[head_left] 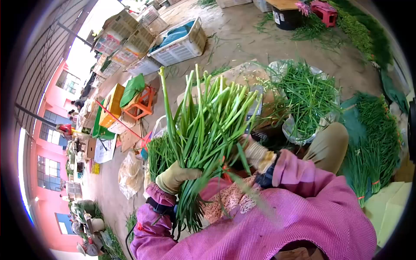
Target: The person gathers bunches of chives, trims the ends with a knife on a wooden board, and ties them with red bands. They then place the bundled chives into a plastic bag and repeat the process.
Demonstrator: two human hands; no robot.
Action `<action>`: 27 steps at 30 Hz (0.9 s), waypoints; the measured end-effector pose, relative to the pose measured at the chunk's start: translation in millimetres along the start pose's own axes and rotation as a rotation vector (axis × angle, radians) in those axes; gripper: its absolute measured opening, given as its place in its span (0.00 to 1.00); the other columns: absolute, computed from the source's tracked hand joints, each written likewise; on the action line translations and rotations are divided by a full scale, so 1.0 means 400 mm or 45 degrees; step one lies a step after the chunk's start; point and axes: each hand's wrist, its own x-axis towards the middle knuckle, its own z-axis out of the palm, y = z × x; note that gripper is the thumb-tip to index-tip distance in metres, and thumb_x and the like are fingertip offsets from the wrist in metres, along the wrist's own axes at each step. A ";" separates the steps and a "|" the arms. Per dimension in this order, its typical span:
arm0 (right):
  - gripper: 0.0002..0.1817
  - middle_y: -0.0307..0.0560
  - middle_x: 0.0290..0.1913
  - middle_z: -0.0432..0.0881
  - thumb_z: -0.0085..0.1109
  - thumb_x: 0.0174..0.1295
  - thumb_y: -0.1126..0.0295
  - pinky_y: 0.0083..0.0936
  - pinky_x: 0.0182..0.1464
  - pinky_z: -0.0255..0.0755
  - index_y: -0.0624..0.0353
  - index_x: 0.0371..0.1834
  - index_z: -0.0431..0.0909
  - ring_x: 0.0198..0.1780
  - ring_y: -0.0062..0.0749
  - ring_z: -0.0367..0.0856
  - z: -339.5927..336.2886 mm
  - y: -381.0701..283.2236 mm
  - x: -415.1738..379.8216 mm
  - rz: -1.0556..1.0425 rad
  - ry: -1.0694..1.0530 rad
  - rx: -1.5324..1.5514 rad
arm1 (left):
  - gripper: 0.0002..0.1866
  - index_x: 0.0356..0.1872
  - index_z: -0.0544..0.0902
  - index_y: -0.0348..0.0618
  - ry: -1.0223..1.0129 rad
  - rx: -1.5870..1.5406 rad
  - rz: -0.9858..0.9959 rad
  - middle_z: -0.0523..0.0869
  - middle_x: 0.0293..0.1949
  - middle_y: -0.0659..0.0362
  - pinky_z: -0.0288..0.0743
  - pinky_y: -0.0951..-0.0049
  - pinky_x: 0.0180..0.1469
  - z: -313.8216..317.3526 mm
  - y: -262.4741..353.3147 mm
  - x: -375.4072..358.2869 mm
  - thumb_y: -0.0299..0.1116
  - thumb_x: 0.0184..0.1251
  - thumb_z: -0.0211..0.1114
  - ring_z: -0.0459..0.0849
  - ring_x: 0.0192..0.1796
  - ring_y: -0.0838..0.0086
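A thick bunch of garlic chives (206, 117) stands upright before me, pale cut ends up and leaf tips hanging down. My left hand (177, 177), in a pale glove, is closed round its lower left side. To the right of the bunch is my right hand (255, 152), also gloved. Leaves cover its fingers, so their grip is hidden. A thin red tie (225, 169) shows among the leaves between the hands. Behind the bunch is a worn board (247, 71) with a flat metal piece (255, 104) on it.
A plastic-lined container of loose green trimmings (310, 95) stands right of the board. Tied green bundles (375, 143) lie at far right. An orange stool (145, 102), a white crate (182, 47) and a clear plastic bag (130, 173) are leftward. Other people (89, 247) are at far left.
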 end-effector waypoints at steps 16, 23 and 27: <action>0.65 0.68 0.65 0.72 0.30 0.51 0.15 0.48 0.58 0.74 0.71 0.70 0.60 0.60 0.55 0.78 -0.061 -0.010 -0.072 0.909 -0.076 -0.799 | 0.21 0.42 0.83 0.34 0.067 -0.432 0.080 0.81 0.28 0.58 0.68 0.72 0.33 -0.066 -0.038 0.033 0.44 0.57 0.68 0.76 0.29 0.71; 0.54 0.58 0.53 0.81 0.51 0.51 0.21 0.51 0.51 0.78 0.62 0.62 0.68 0.49 0.51 0.82 -0.056 0.050 0.060 0.543 0.303 -0.064 | 0.24 0.54 0.82 0.35 0.208 0.049 -0.166 0.86 0.44 0.59 0.76 0.74 0.51 0.033 -0.015 -0.010 0.29 0.53 0.72 0.83 0.45 0.73; 0.41 0.54 0.51 0.83 0.48 0.61 0.32 0.45 0.52 0.77 0.61 0.60 0.72 0.47 0.44 0.83 -0.094 0.053 0.051 0.369 0.122 -0.026 | 0.26 0.61 0.77 0.39 0.418 0.739 -0.003 0.88 0.46 0.56 0.79 0.70 0.52 0.141 -0.119 -0.047 0.29 0.61 0.71 0.85 0.49 0.69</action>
